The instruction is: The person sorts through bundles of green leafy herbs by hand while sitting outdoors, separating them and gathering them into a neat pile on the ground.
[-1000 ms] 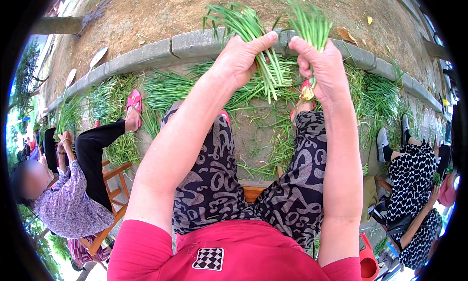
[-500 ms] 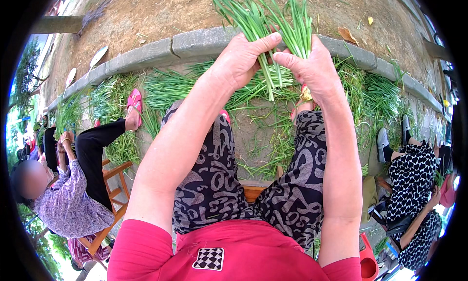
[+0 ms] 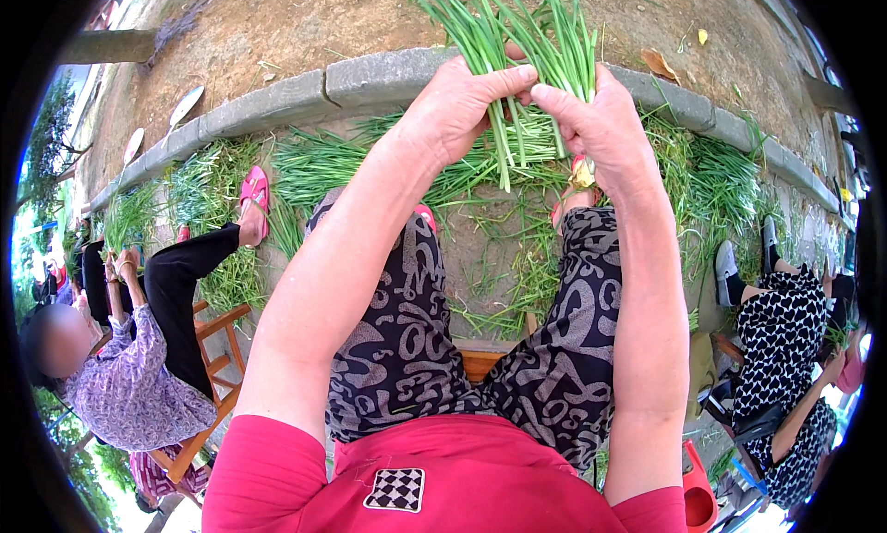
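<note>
Both my hands are raised at the far side, close together above the kerb and the pile below. My left hand (image 3: 468, 99) is closed round a bunch of garlic chives (image 3: 467, 36), its thumb across the pale stems that hang below. My right hand (image 3: 605, 125) grips a second bunch of chives (image 3: 565, 57), leaves pointing away from me. The two thumb tips nearly meet, and the bunches overlap between them. Fingers behind the stems are mostly hidden. Beneath lies a heap of chives (image 3: 319, 171) on the ground. A yellowish thing (image 3: 582, 175) shows by my right wrist, too small to name.
A stone kerb (image 3: 388, 78) curves across, with bare soil beyond. More chives (image 3: 725, 187) lie at right. At left a person (image 3: 139, 376) sits on a wooden chair (image 3: 222, 348), handling greens; another person (image 3: 781, 348) sits at right. A red plastic stool (image 3: 699, 496) stands at lower right.
The right-hand bunch now leans further left, and the right thumb has shifted slightly toward the left hand. The left-hand bunch has moved a little right. Both hands keep their hold.
</note>
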A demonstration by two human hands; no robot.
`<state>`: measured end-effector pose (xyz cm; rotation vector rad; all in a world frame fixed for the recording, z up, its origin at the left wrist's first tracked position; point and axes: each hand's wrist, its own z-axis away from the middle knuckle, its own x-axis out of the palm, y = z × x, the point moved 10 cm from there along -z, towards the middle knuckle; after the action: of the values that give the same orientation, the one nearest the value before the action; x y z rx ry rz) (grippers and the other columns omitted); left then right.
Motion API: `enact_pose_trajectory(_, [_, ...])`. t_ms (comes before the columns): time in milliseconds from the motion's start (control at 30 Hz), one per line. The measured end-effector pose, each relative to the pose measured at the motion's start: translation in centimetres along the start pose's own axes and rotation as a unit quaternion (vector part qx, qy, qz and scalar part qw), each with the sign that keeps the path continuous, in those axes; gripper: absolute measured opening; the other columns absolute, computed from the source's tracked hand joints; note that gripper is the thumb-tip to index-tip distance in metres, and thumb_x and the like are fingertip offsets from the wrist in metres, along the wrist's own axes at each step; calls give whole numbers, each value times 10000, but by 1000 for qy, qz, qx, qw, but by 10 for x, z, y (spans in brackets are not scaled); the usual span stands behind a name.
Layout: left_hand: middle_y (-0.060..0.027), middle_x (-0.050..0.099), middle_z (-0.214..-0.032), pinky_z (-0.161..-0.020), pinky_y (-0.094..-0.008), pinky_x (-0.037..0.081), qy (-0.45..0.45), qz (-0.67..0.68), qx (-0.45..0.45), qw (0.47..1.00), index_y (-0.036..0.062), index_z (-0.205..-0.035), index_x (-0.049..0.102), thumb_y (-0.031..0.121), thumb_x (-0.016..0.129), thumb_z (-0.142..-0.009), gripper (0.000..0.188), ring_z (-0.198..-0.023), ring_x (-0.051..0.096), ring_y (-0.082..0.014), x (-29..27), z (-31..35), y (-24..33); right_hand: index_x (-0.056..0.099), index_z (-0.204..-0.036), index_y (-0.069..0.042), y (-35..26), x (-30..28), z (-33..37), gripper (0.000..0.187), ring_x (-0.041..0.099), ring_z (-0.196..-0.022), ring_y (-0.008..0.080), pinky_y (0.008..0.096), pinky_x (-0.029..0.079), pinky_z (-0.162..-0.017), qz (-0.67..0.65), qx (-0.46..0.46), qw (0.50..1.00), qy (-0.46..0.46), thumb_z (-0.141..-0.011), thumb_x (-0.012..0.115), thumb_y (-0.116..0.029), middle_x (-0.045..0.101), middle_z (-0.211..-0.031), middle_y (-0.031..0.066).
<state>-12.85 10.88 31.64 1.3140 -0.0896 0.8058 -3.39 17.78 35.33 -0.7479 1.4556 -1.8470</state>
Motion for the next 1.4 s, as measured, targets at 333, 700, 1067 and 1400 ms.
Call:
enact_pose_trajectory(333, [-83,611,-915,-656,-267,523,93,73,-25,993,-15,-1031,559,198,679,-829,317,-742,595,-143,-32,-6,-9,533,-940,-7,14,-49,-9,150,527,-584,93,200,400,-431,-280,-17,951,131,-858,608,-107,608,-848,103])
enact_pose_trajectory(700, [-102,620,-898,-720,-266,531,6,45,-63,997,8,-1225,492,40,612,-819,424,-781,626,-173,-5,-2,-12,494,-827,-56,6,-23,-9,231,394,-455,36,167,283,-364,-183,-12,982,37,-769,715,-88,455,-630,-34])
enact_pose_trajectory(1067, [-70,630,-863,-677,-252,509,-36,25,-43,998,5,-1154,547,62,637,-819,352,-709,598,-135,8,0,-5,558,-986,-12,-4,-2,-1,290,409,-470,28,167,287,-387,-43,-22,999,-7,-742,696,-83,533,-668,-10])
enact_pose_trajectory(1400, [-108,571,-852,-549,-253,530,154,163,-44,974,-13,-1066,501,10,530,-862,207,-692,583,-157,-56,-9,-13,499,-836,-32,1,-38,-4,207,389,-439,42,194,291,-369,-92,-35,989,112,-752,687,-53,461,-603,-22])
